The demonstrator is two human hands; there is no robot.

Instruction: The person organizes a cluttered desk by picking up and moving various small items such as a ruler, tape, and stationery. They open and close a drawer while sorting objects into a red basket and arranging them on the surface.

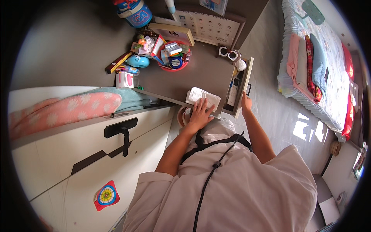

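Observation:
My left hand (200,115) lies flat with its fingers spread on a folded white stack (201,96), which looks like tissues or thin cloth, at the near edge of the grey-brown tabletop (166,83). To the right, a drawer (240,83) is pulled out from under that top. My right hand (246,104) grips the near end of the drawer front, close to its dark handle (249,89). A pale remote control (232,92) lies inside the drawer, with a white rounded bundle (240,65) at the far end.
On the tabletop stand a red basket (176,69) of small items, a blue toy (138,61), a pink-white box (124,80) and a wooden frame (174,33). A white door (77,154) with a black handle is at left; a bed (313,69) is at right.

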